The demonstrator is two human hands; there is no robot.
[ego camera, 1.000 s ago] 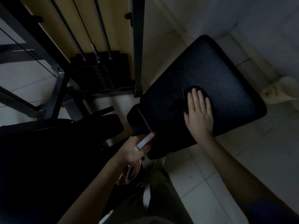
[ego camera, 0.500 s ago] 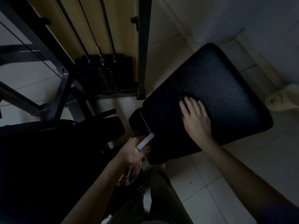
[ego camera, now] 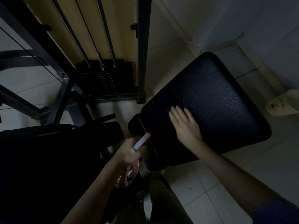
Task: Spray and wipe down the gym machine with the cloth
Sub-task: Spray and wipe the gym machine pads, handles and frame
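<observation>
A dim gym room: a cable machine's weight stack (ego camera: 105,80), steel frame (ego camera: 143,50) and padded black seat (ego camera: 215,97) on tiled floor (ego camera: 202,188).

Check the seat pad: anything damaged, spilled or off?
A thin line cuts into the black seat pad just beyond the fingertips of the right hand. It could be a crease or a split in the cover; the light is too dim to tell. Nothing else stands out.

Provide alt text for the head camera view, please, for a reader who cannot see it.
In dim light, a person's right hand presses flat on a dark, barely visible cloth on the gym machine's black padded seat. The left hand grips a spray bottle with a white, red-tipped nozzle; a weight stack stands behind.
</observation>
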